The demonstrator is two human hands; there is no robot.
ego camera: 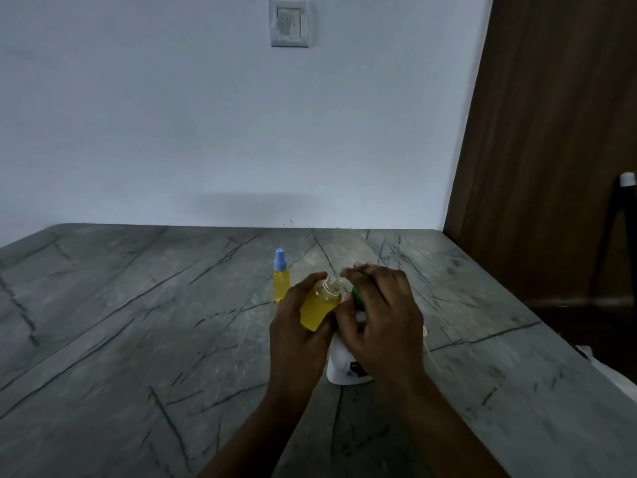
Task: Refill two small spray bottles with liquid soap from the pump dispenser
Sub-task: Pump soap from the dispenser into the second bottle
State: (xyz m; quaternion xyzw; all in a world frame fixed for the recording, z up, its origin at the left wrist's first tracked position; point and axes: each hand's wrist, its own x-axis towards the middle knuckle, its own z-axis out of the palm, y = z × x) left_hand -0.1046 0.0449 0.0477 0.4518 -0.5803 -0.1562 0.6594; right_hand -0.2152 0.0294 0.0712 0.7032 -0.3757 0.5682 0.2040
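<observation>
My left hand (296, 326) grips a small uncapped spray bottle (320, 307) holding yellow liquid, tilted with its threaded neck toward the pump. My right hand (382, 315) rests on top of the white pump dispenser (344, 365), covering its green pump head (356, 298); the nozzle tip sits at the bottle's open mouth. A second small spray bottle (281, 280) with a blue cap and yellow liquid stands upright on the table just behind and left of my left hand.
The grey marble-patterned table (138, 322) reaches back to a white wall with a switch plate (289, 23). A brown wooden panel (551, 150) stands at the right, with a dark stand (620, 236) beside it. A thin pale tube (429, 350) lies by the dispenser.
</observation>
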